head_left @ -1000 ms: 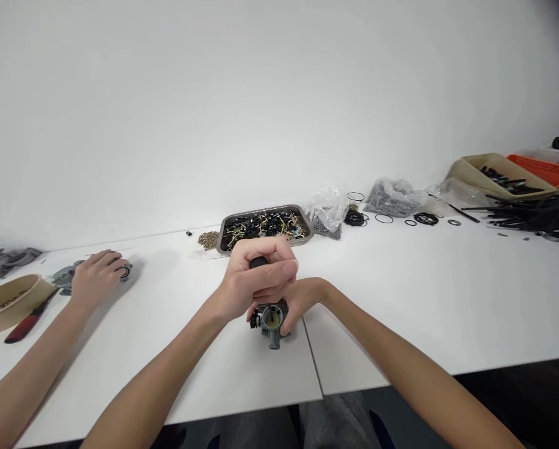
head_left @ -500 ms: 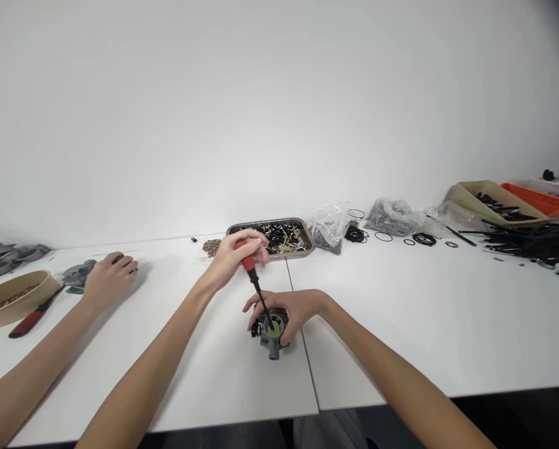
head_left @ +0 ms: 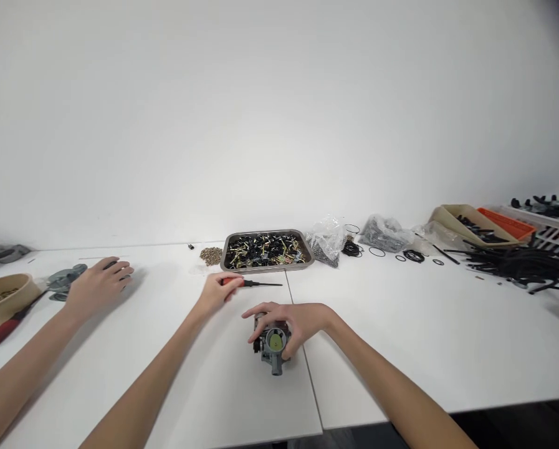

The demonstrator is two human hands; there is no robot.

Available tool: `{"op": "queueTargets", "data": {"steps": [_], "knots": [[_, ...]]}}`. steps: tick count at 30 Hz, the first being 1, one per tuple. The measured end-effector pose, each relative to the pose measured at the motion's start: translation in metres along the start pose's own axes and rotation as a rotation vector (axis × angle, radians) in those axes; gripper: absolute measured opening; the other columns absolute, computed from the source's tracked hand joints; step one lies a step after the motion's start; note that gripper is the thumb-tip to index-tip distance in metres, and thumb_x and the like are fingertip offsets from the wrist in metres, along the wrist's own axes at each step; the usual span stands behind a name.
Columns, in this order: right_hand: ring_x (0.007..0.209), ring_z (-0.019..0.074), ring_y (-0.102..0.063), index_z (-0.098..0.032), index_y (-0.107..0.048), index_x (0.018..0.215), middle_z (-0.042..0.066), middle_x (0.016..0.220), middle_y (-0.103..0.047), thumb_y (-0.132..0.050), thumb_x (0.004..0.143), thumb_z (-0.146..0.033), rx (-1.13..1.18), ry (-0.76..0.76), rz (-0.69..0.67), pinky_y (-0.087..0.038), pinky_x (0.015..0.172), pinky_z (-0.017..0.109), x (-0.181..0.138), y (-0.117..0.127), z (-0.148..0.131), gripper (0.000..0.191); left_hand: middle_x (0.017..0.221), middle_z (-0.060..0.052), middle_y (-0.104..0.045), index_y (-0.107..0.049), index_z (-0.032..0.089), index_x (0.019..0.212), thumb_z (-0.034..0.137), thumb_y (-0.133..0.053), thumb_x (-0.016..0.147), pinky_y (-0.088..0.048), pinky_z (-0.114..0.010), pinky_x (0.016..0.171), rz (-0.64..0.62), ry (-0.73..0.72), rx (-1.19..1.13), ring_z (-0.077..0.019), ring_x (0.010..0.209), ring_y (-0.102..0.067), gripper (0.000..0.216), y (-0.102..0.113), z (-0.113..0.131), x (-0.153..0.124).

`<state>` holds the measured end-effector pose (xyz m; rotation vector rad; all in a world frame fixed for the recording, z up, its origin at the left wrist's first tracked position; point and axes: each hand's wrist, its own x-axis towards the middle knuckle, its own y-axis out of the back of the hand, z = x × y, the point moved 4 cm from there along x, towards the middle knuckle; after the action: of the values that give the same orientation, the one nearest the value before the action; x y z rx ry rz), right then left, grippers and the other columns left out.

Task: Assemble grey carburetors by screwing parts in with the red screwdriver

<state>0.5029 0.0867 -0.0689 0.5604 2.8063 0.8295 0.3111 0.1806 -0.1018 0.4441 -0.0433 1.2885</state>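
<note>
My left hand [head_left: 217, 293] is closed around the red handle of a screwdriver [head_left: 260, 284]. The screwdriver lies level, low over the table just in front of the metal tray, its dark shaft pointing right. With fingers and thumb curved over its top and sides, my right hand [head_left: 302, 321] grips a grey carburetor [head_left: 276, 358] on the tabletop. A yellow-green disc [head_left: 276, 342] fills the carburetor's round opening, which faces me. Part of the body is hidden beneath my right hand.
A metal tray [head_left: 267, 270] of screws and small black parts stands behind my hands, beside brass pieces [head_left: 210, 255]. At left, a co-worker's hand [head_left: 95, 287] rests near grey parts, a beige bowl [head_left: 27, 296] and a red-handled tool [head_left: 1, 332]. Bags, rings, black tubes [head_left: 517, 265] and bins lie right.
My left hand has lifted the screwdriver's tip out of the carburetor opening and brought the tool down level near the tray. My right hand still holds the carburetor in place.
</note>
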Motion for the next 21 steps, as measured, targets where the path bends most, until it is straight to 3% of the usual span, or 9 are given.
{"op": "queueTargets", "data": {"steps": [3,6,10,13,17,21], "knots": [[0.141,0.0278,-0.024,-0.035,-0.061,0.125,-0.001,0.152,-0.031,-0.075,0.069,-0.018,-0.211,-0.135,0.073,-0.033,0.109,0.042,-0.009,-0.004,-0.017,0.060,0.081,-0.006,-0.070,-0.072,0.018,0.090,0.034,-0.072,0.072,-0.048,-0.026,0.061,-0.066,-0.090,0.100,-0.0169,0.068,-0.060,0.024,-0.016,-0.005,-0.005],[0.136,0.0304,-0.029,-0.033,-0.058,0.124,0.003,0.145,-0.037,-0.077,0.068,-0.022,-0.371,-0.252,0.246,-0.043,0.101,0.043,-0.019,-0.020,-0.036,0.060,0.092,-0.006,-0.068,-0.072,0.023,0.090,0.029,-0.069,0.074,-0.048,-0.030,0.076,-0.127,-0.171,0.192,-0.0205,0.085,-0.059,0.017,-0.023,-0.009,-0.008],[0.117,0.0275,-0.046,-0.023,-0.057,0.114,0.009,0.121,-0.050,-0.071,0.080,-0.022,-0.566,-0.307,0.484,-0.049,0.093,0.043,-0.023,-0.049,-0.050,0.037,0.089,-0.007,-0.065,-0.071,0.021,0.086,0.030,-0.066,0.075,-0.047,-0.032,0.077,-0.176,-0.179,0.293,-0.0214,0.085,-0.056,0.015,-0.019,-0.018,-0.005],[0.108,0.0267,-0.051,-0.018,-0.056,0.105,0.010,0.111,-0.053,-0.063,0.085,-0.013,-0.698,-0.298,0.553,-0.051,0.090,0.044,-0.017,-0.060,-0.050,0.022,0.089,-0.008,-0.064,-0.069,0.019,0.089,0.035,-0.063,0.077,-0.046,-0.034,0.079,-0.207,-0.141,0.363,-0.0215,0.084,-0.056,0.021,-0.017,-0.024,-0.001],[0.104,0.0262,-0.054,-0.015,-0.056,0.100,0.011,0.107,-0.054,-0.058,0.084,-0.005,-0.723,-0.263,0.568,-0.053,0.087,0.042,-0.020,-0.058,-0.047,0.020,0.093,-0.008,-0.064,-0.068,0.018,0.091,0.040,-0.058,0.080,-0.045,-0.036,0.082,-0.243,-0.108,0.439,-0.0220,0.086,-0.056,0.027,-0.016,-0.023,0.000],[0.096,0.0211,-0.059,-0.017,-0.055,0.109,0.011,0.116,-0.051,-0.053,0.087,-0.007,-0.602,-0.314,0.658,-0.056,0.082,0.037,-0.063,-0.046,-0.043,0.024,0.094,-0.008,-0.064,-0.067,0.019,0.092,0.043,-0.054,0.082,-0.046,-0.035,0.080,-0.267,-0.092,0.479,-0.0221,0.086,-0.057,0.029,-0.015,-0.018,-0.003]]}}
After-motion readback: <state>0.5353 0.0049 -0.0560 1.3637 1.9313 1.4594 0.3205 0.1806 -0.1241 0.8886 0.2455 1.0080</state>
